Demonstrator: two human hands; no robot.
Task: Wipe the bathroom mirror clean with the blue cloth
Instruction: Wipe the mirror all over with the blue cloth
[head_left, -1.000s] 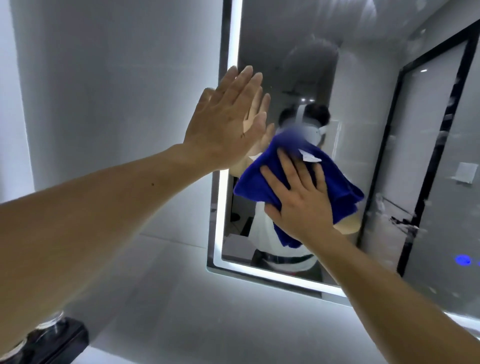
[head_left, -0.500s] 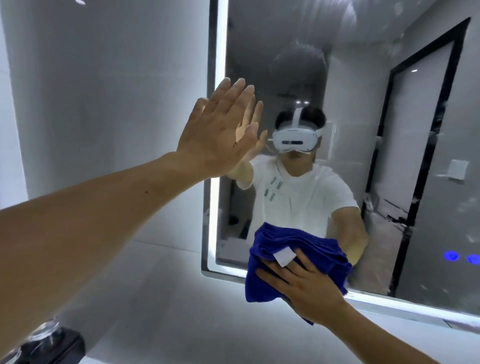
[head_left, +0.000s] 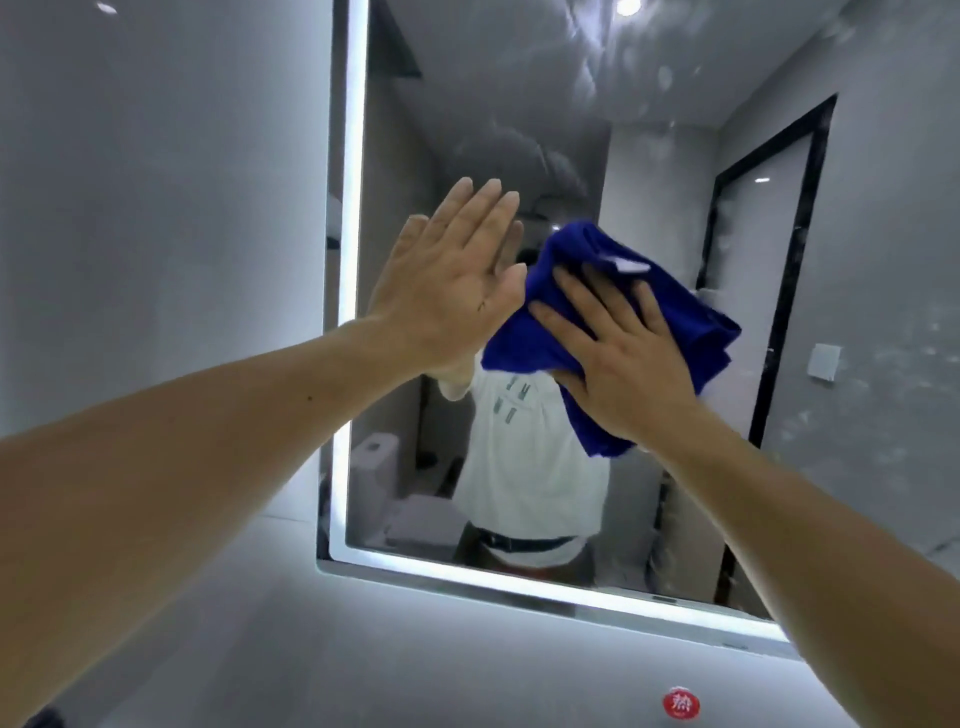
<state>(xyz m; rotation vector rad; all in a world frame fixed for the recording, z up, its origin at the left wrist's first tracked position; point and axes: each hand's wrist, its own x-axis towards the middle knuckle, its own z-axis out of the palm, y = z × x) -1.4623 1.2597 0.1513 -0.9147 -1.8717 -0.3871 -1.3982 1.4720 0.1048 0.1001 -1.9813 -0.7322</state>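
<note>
So the whole thing comes down to where the dirty glass sits relative to the right hand (head_left: 626, 358). That hand is flat on the blue cloth (head_left: 670, 317), fingers straight and a bit spread, pointing up and to the left, pressing the cloth against the mirror (head_left: 519, 130) roughly at mid height, a little right of the lit left edge. The cloth is bunched and lopsided: most of it spills out past the fingertips toward the top and off to the right, with a tail hanging below the wrist. The cloudy smears and spots I can make out are mostly above and to the right of the cloth, up near the top of the glass, so my guess is the next sweep wants to go up and right, leading with the fat side of the cloth. The left hand (head_left: 452, 275) is pressed flat on the glass just left of the cloth, fingers straight and close together, thumb nearly touching the blue fabric. It holds nothing, looks like bracing to me, and it may leave its own prints to clean off.
</note>
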